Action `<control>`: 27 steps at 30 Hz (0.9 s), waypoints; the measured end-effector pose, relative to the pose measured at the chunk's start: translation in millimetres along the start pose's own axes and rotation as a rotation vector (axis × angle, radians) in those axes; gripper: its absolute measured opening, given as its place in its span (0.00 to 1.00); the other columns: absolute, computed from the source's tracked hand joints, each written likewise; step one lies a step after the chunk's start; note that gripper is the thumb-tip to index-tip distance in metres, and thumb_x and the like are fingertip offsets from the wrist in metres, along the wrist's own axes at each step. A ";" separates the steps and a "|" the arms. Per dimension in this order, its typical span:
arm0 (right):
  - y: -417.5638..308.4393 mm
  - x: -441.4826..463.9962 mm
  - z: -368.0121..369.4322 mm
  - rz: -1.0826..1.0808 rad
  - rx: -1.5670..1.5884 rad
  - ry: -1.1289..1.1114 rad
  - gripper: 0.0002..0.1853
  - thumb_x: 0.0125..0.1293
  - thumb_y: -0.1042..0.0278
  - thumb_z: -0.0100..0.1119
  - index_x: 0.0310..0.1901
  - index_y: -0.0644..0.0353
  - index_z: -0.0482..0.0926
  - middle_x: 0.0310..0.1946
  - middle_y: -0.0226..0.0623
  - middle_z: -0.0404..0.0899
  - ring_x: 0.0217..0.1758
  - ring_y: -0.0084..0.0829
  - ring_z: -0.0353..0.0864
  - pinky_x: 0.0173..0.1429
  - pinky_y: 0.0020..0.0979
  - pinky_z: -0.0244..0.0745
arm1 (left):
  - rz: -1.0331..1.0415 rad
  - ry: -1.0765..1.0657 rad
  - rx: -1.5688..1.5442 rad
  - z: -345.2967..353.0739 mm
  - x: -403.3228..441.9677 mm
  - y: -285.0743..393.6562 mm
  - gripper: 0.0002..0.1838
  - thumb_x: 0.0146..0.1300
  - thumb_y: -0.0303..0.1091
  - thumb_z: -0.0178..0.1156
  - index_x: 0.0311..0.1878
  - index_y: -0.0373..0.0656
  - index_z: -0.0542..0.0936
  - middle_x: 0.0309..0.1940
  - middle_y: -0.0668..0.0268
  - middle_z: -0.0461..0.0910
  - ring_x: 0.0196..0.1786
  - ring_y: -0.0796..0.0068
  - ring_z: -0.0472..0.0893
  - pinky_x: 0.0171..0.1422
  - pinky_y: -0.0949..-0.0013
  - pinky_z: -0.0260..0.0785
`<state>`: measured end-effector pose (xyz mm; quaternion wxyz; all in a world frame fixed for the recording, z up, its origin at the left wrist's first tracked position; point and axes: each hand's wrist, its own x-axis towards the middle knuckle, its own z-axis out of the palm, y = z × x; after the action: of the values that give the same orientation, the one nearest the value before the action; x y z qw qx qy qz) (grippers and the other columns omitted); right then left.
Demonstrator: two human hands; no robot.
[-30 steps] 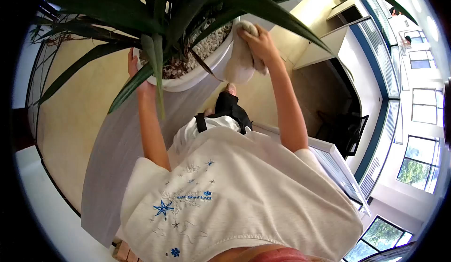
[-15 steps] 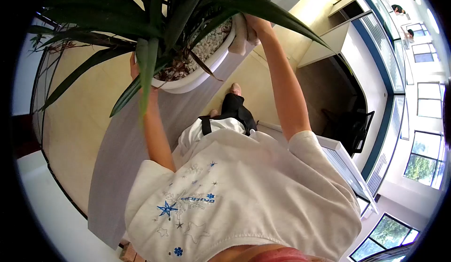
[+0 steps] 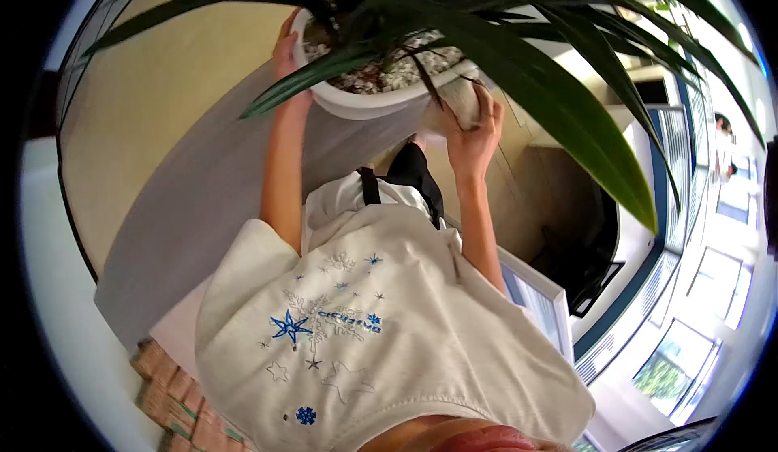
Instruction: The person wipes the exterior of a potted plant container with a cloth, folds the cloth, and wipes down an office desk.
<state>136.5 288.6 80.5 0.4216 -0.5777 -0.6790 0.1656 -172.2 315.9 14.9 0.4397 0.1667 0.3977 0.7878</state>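
Closed around a bunched pale cloth [image 3: 456,105], the right hand [image 3: 476,134] stands at the near right end of a white pot [image 3: 363,110], with the cloth lying between palm and pot and looking to bear against the outer wall just below the rim. From that grasp the pot lies forward and to the left, its long axis running roughly crosswise in front of the person, so that each end has a hand beside it. At the opposite end the left hand [image 3: 285,53] touches the outside of the pot; part of it is hidden, and whether it clasps the wall or merely rests there cannot be told. The right hand is the nearer to the cloth, the left being well apart from it across the pot's length. Inside the pot, pale pebbles [image 3: 415,69] cover the surface around the base of a plant whose long green leaves [image 3: 559,115] spread past the rim on both sides. One broad leaf slopes just beside the right hand, and a narrower one passes over the left wrist. Below the pot extends a grey tabletop [image 3: 203,176]; the contact between the two is not clearly visible.
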 end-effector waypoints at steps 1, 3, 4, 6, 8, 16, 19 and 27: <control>-4.4 -2.3 1.2 -0.057 -0.004 0.024 0.32 0.60 0.62 0.78 0.67 0.54 0.80 0.58 0.49 0.78 0.60 0.53 0.80 0.63 0.47 0.77 | 0.023 0.014 0.007 16.8 -6.1 8.6 0.27 0.73 0.39 0.53 0.73 0.43 0.77 0.70 0.63 0.78 0.71 0.64 0.77 0.78 0.63 0.65; -13.4 1.1 -0.9 -0.166 -0.006 0.086 0.32 0.60 0.66 0.78 0.66 0.58 0.80 0.59 0.50 0.78 0.63 0.54 0.76 0.69 0.48 0.73 | 0.105 -0.060 0.203 11.5 1.4 9.1 0.32 0.73 0.47 0.54 0.79 0.50 0.72 0.79 0.63 0.68 0.79 0.61 0.68 0.82 0.57 0.62; -16.2 3.4 -1.4 -0.146 -0.001 0.048 0.32 0.59 0.70 0.75 0.67 0.58 0.79 0.59 0.49 0.78 0.65 0.53 0.74 0.71 0.49 0.71 | 0.109 -0.048 0.231 11.9 -0.9 11.2 0.33 0.73 0.48 0.54 0.79 0.50 0.72 0.78 0.63 0.69 0.78 0.61 0.70 0.80 0.57 0.64; -11.1 12.8 2.3 -0.268 0.005 -0.032 0.33 0.55 0.70 0.76 0.66 0.56 0.80 0.60 0.48 0.77 0.65 0.53 0.75 0.69 0.50 0.73 | 0.084 -0.109 0.150 17.5 -1.1 15.2 0.33 0.73 0.48 0.54 0.80 0.50 0.71 0.76 0.62 0.72 0.72 0.61 0.76 0.78 0.58 0.67; -10.6 13.7 10.7 -0.243 0.083 -0.065 0.33 0.47 0.72 0.76 0.61 0.54 0.83 0.58 0.44 0.77 0.63 0.52 0.76 0.69 0.47 0.73 | 0.064 -0.070 0.035 23.8 -7.5 16.4 0.28 0.75 0.41 0.49 0.76 0.45 0.75 0.70 0.63 0.77 0.69 0.66 0.78 0.76 0.63 0.68; -58.7 -5.7 31.6 -0.570 -0.155 -0.151 0.29 0.40 0.66 0.79 0.51 0.45 0.88 0.56 0.41 0.78 0.59 0.48 0.77 0.62 0.47 0.72 | 0.093 -0.091 0.024 27.0 -11.5 19.2 0.28 0.75 0.39 0.47 0.75 0.44 0.76 0.67 0.63 0.81 0.67 0.70 0.80 0.73 0.64 0.73; -78.4 -13.6 34.8 -0.603 -0.173 -0.197 0.29 0.40 0.66 0.79 0.51 0.44 0.88 0.56 0.40 0.78 0.58 0.47 0.77 0.60 0.47 0.72 | 0.120 -0.132 0.058 17.1 -3.8 12.4 0.27 0.76 0.39 0.47 0.75 0.45 0.76 0.67 0.63 0.81 0.66 0.70 0.81 0.71 0.63 0.75; -25.8 -36.1 55.7 -0.556 -0.049 -0.026 0.32 0.44 0.65 0.84 0.55 0.48 0.84 0.56 0.46 0.74 0.59 0.51 0.76 0.63 0.51 0.71 | 0.044 -0.099 0.082 17.1 -4.1 14.7 0.27 0.75 0.37 0.45 0.74 0.51 0.77 0.63 0.64 0.83 0.59 0.71 0.84 0.61 0.63 0.80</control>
<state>76.4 262.7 52.2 0.4282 -0.3771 -0.8205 0.0345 -167.7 316.3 37.4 0.4344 0.2320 0.4035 0.7711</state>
